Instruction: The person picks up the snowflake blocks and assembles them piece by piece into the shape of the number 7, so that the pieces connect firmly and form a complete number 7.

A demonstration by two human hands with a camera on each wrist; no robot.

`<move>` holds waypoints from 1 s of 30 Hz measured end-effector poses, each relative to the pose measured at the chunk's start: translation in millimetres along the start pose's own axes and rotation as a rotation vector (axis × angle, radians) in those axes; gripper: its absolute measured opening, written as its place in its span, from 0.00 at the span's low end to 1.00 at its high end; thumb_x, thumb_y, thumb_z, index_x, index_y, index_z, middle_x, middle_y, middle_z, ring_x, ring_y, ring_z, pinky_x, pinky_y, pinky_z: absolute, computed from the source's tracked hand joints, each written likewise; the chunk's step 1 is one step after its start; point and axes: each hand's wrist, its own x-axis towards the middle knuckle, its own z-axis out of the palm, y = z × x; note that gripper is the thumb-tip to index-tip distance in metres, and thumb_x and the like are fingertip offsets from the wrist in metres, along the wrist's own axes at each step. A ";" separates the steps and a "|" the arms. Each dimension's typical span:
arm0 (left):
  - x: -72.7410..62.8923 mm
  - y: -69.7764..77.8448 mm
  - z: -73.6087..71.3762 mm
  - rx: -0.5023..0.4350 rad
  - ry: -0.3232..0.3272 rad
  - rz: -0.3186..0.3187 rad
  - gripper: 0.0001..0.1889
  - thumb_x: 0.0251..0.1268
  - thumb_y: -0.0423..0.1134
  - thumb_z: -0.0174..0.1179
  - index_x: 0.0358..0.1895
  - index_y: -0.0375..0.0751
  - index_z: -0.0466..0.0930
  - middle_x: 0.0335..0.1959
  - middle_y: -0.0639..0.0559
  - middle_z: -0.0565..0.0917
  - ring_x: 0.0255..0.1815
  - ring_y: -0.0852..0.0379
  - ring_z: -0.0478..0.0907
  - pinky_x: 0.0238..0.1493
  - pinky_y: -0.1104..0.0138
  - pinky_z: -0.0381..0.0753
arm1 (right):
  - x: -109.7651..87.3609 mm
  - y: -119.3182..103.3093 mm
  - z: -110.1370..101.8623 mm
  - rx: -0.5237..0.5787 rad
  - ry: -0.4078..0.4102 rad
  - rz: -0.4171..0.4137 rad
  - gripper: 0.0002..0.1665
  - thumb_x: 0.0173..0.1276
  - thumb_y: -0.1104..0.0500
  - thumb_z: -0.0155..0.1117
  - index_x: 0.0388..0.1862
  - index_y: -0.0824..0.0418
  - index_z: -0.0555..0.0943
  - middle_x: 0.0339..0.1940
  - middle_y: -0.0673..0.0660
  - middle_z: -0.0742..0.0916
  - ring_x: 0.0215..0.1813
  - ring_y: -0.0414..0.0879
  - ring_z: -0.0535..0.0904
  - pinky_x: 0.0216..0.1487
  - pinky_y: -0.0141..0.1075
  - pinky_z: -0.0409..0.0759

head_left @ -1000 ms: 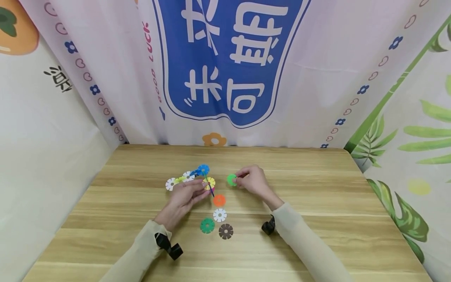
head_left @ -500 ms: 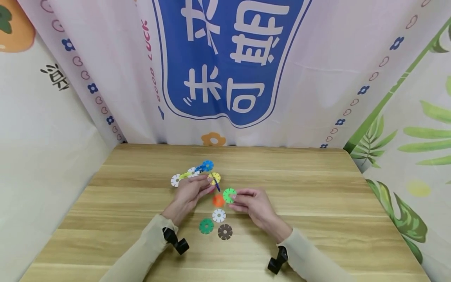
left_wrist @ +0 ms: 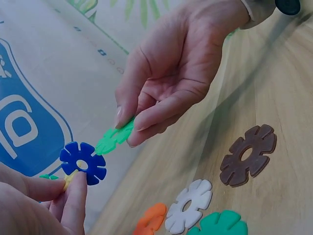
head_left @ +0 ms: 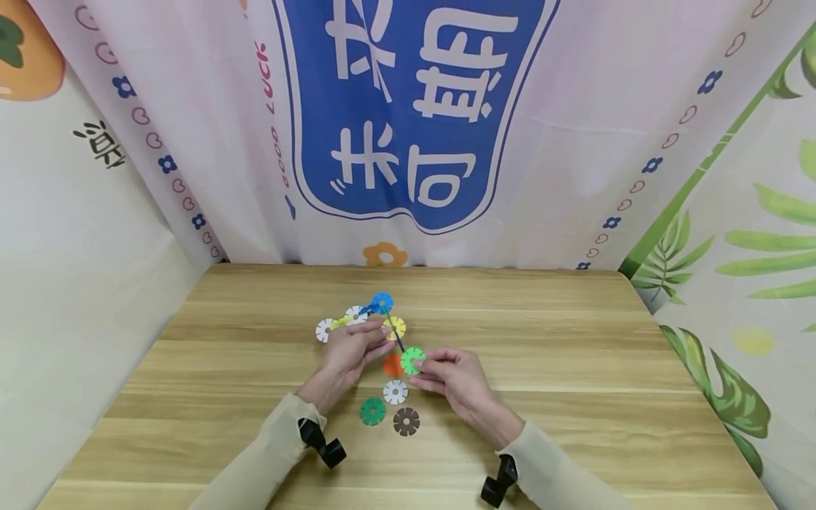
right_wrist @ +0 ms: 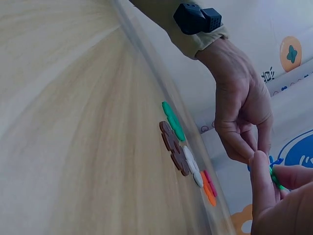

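My left hand (head_left: 347, 356) pinches a yellow notched disc (head_left: 399, 327) between thumb and fingers. This disc belongs to a joined chain of plastic interlocking discs, with a bright blue disc (head_left: 382, 298) at its far end and white ones (head_left: 323, 331) behind the hand. A dark blue disc (left_wrist: 70, 152) stands out from the yellow one, facing the right hand. My right hand (head_left: 464, 386) holds a bright green disc (head_left: 408, 353) by its edge. In the left wrist view, the green disc's tip is right at the dark blue disc's rim.
Lying on the wooden table (head_left: 574, 340) in front of the hands are an orange disc (head_left: 391, 366), a white disc (head_left: 388, 392), a dark green disc (head_left: 365, 411) and a brown disc (head_left: 399, 426). A pink disc (right_wrist: 211, 183) shows beside the orange one. A printed curtain (head_left: 561, 177) hangs behind.
The right hand has brought the green disc from farther back toward me and left, to the chain's dark blue disc. My left hand has shifted slightly right with the chain.
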 end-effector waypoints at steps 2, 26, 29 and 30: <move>-0.5 -1.7 1.2 0.007 0.004 0.005 0.21 0.70 0.24 0.64 0.65 0.27 0.79 0.48 0.39 0.90 0.41 0.55 0.91 0.52 0.67 0.92 | 0.1 0.9 -0.1 -0.001 0.002 0.003 0.12 0.69 0.74 0.66 0.51 0.75 0.79 0.39 0.61 0.91 0.39 0.51 0.93 0.53 0.43 0.93; -6.9 -14.5 13.9 -0.025 0.078 0.066 0.17 0.69 0.21 0.62 0.60 0.26 0.80 0.47 0.39 0.88 0.39 0.53 0.91 0.51 0.64 0.93 | -11.2 -1.7 18.7 -0.018 0.125 -0.077 0.13 0.70 0.73 0.66 0.52 0.76 0.77 0.43 0.65 0.90 0.36 0.49 0.93 0.50 0.40 0.93; -7.2 -15.7 14.0 -0.023 0.070 0.080 0.17 0.69 0.21 0.62 0.59 0.26 0.79 0.47 0.39 0.88 0.39 0.53 0.91 0.52 0.64 0.93 | -11.7 -2.3 20.4 -0.018 0.134 -0.076 0.13 0.70 0.73 0.66 0.52 0.76 0.77 0.43 0.66 0.90 0.36 0.49 0.93 0.50 0.40 0.93; -7.4 -16.1 14.1 -0.022 0.067 0.086 0.17 0.69 0.21 0.62 0.59 0.25 0.79 0.46 0.39 0.88 0.39 0.53 0.91 0.52 0.64 0.93 | -11.8 -2.3 20.8 -0.015 0.137 -0.075 0.13 0.70 0.73 0.66 0.52 0.76 0.77 0.43 0.65 0.90 0.36 0.48 0.93 0.50 0.40 0.93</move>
